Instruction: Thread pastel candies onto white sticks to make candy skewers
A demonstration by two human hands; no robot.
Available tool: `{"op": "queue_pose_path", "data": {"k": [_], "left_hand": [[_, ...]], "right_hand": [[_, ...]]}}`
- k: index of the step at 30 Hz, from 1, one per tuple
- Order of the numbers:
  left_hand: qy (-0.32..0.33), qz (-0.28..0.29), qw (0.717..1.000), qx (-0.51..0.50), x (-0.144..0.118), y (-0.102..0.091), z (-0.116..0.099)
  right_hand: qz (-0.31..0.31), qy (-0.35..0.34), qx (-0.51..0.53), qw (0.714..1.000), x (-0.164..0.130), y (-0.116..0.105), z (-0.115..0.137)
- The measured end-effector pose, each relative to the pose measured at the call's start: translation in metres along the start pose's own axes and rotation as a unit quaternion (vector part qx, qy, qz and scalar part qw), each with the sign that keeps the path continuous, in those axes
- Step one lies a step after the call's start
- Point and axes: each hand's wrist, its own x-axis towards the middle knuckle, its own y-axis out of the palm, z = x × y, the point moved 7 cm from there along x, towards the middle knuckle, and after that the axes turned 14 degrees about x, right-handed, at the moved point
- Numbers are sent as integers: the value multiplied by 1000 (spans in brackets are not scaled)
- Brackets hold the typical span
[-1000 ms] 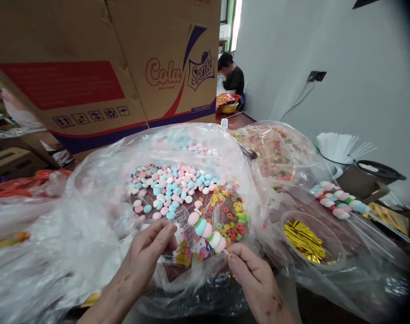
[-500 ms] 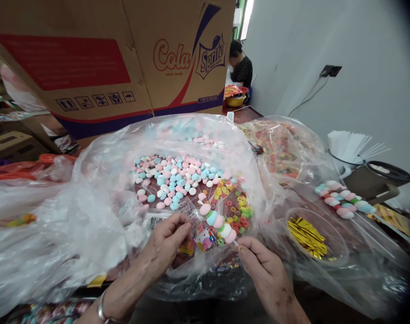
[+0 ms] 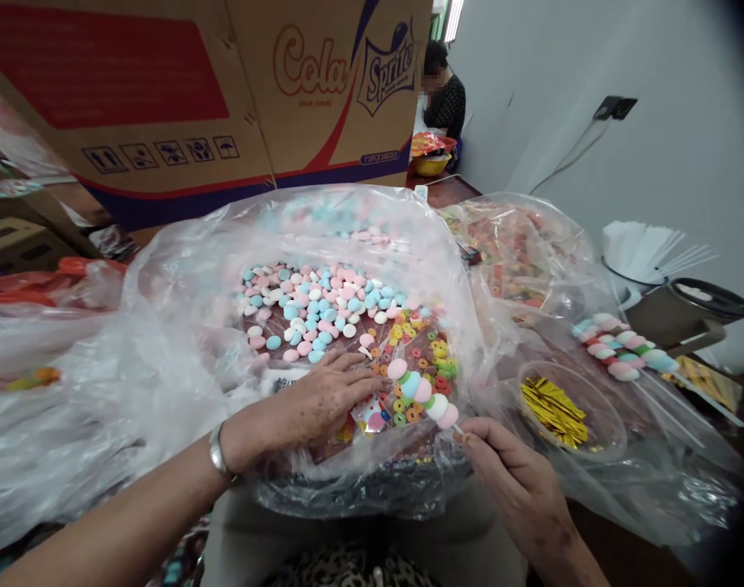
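Observation:
My right hand (image 3: 510,477) pinches the lower end of a candy skewer (image 3: 422,391) strung with pink, blue, white and green pieces, its tip pointing up and left over the tray. My left hand (image 3: 314,403) reaches into the open clear plastic bag (image 3: 182,326), palm down, fingers spread just short of the loose candy. Pastel round candies (image 3: 314,306) fill the far part of the bag's tray. Small coloured ring candies (image 3: 424,359) lie at its right, near the skewer. A metal bracelet (image 3: 216,448) sits on my left wrist.
A large Cola Sprite cardboard box (image 3: 225,90) stands behind the bag. At right are a second bag of candy (image 3: 519,253), a clear bowl of gold twist ties (image 3: 552,403), finished skewers (image 3: 622,350), a tub of white sticks (image 3: 647,253) and a dark pot (image 3: 708,302). Another person (image 3: 442,94) sits far back.
My left hand has opened and moved forward into the bag toward the loose candies. The right hand and skewer have shifted slightly right and down in the picture as the view tipped.

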Motion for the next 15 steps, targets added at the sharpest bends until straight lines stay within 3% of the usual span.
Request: {"op": "queue_pose_path", "data": {"k": [7, 12, 15], "left_hand": [[9, 12, 1000, -9, 11, -6, 9], [-7, -5, 1000, 13, 8, -6, 18], [-13, 12, 1000, 18, 8, -5, 19]], "right_hand": [[0, 0, -25, 1000, -1, -5, 3], [-5, -66, -99, 993, 1, -18, 21], [33, -125, -164, 978, 1, -17, 34]]}}
